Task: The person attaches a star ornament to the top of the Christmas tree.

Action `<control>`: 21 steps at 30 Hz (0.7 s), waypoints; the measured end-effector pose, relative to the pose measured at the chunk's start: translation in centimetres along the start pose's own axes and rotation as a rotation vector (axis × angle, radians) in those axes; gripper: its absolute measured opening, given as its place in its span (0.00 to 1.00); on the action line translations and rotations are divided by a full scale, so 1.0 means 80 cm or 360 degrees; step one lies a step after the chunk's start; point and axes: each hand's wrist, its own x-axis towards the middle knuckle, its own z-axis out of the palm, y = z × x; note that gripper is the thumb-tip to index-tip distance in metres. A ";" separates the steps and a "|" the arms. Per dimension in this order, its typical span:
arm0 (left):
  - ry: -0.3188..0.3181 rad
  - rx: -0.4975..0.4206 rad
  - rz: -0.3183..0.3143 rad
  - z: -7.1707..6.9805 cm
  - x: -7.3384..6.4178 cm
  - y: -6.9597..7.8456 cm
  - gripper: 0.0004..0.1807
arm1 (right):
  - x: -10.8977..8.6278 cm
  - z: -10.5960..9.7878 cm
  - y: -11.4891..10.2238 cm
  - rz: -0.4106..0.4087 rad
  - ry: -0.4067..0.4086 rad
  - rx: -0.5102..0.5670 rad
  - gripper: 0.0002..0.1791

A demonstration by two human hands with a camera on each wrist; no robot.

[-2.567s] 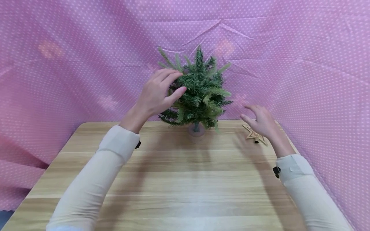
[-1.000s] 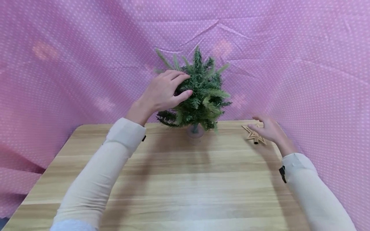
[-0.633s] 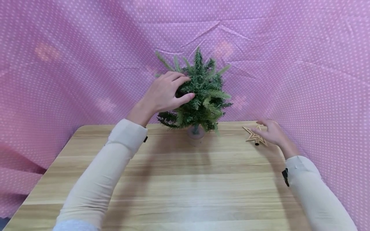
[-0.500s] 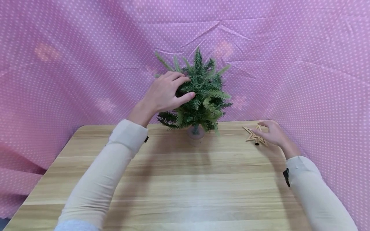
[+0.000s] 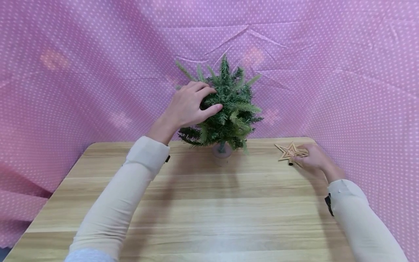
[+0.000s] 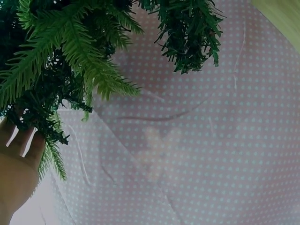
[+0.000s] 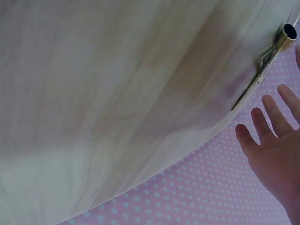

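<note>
A: Where's the star (image 5: 290, 151); anyone holding it?
B: On the table (image 5: 212, 218), far right corner, tube (image 5: 291, 163) mouth facing the person; right hand (image 5: 313, 156) is at the star's right side; from the wrist its fingers look straight and spread, no clamp visible; whether the thumb presses on the star, can't tell.
A: Why that side?
B: Arm comes in from the right, so that point is likely nearest; leaves the tube uncovered too; my guess.
A: Left hand (image 5: 190, 103)?
B: On the left side of the tree (image 5: 234, 96); thumb and fingers apart, tips in among the needles; some tips are hidden, so can't tell if a twig is caught; reads as a steadying touch.
A: Why steady it?
B: Tree is upright in a pot (image 5: 222, 160) much narrower than its branches; looks top-heavy to me, a push up high could tip it; pot sits near the table's back edge, in front of the pink cloth (image 5: 360, 109).
</note>
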 end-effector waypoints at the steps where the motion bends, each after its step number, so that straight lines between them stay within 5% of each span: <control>1: 0.0007 0.0000 0.0000 0.001 0.000 0.000 0.37 | -0.001 0.000 0.001 0.0007 -0.0009 -0.0010 0.42; 9: 0.0073 -0.0018 -0.0006 0.006 0.000 0.003 0.36 | -0.009 0.001 0.006 0.0098 -0.0102 -0.0018 0.45; 21: 0.0091 -0.0038 -0.0019 0.006 0.001 0.002 0.35 | -0.005 0.000 0.013 0.0018 -0.0162 -0.0005 0.38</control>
